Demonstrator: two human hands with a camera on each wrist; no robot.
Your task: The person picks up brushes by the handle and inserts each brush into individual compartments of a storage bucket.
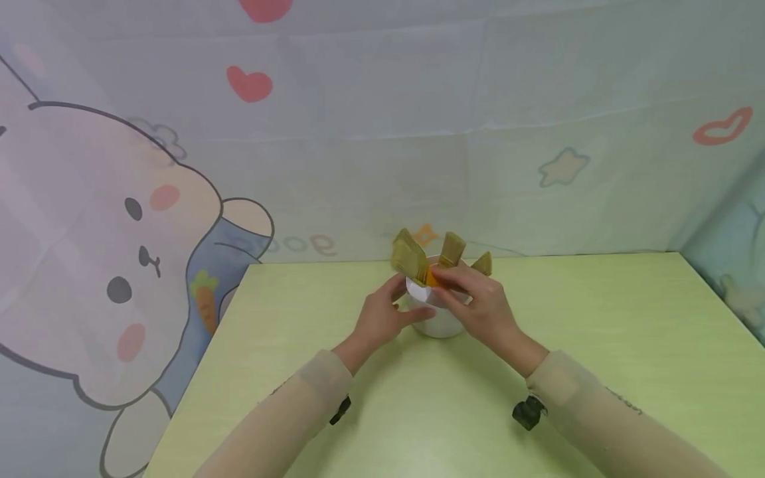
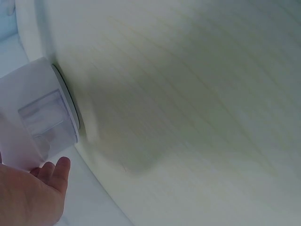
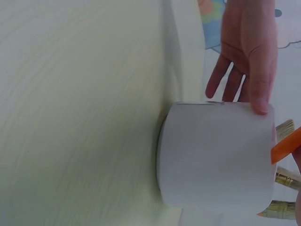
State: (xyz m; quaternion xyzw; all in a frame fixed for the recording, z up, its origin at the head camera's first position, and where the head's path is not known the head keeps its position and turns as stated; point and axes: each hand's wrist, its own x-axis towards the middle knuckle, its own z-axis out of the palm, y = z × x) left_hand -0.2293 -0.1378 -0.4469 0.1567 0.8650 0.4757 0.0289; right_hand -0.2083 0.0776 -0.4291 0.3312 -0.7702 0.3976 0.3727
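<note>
A white round container [image 1: 441,324] stands on the table with several paintbrushes in it, bristles up. My left hand [image 1: 382,317] holds its left side, thumb across the front and fingers towards the back; the left wrist view shows the hand [image 2: 33,193] beside the container [image 2: 37,117]. My right hand [image 1: 478,302] is over the rim and pinches the orange handle [image 3: 286,147] of a paintbrush [image 1: 409,259]. That handle slants down over the rim in the right wrist view. Another paintbrush [image 1: 452,249] rises behind the right fingers. The handles' lower ends are hidden inside.
The pale yellow-green table [image 1: 597,345] reaches back to a printed cloth [image 1: 358,133] with hearts and a cartoon animal, close behind the container. A dark wrist device [image 1: 528,413] sits under the right sleeve.
</note>
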